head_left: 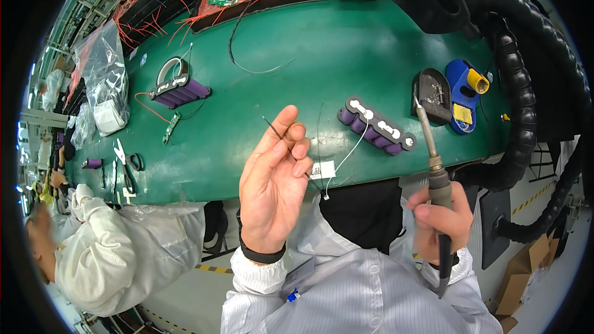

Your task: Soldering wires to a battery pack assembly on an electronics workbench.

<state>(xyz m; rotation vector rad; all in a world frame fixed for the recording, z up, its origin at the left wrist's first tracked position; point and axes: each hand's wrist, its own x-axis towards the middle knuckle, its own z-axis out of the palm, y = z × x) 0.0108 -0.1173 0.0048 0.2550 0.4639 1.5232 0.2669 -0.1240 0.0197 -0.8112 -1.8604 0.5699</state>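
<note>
My left hand [269,201] is raised palm up at the table's near edge, with a thin black wire [271,126] pinched between thumb and fingers. The wire's tip points up and away, and its other end runs down past the fingers. My right hand [450,218] grips a soldering iron [439,176], its tip upward near a black tray. Between the hands and farther back lies a purple battery pack [377,127] with white-coated terminals. A white lead [356,146] runs from it to a small connector at the table edge.
Left on the green table [291,43] stand a second purple pack [181,92] wired to a circuit board [171,128], a tape roll [172,70] and scissors [121,153]. The soldering stand [461,96] and a black hose [523,99] are at right; a co-worker's sleeve [117,247] is at left.
</note>
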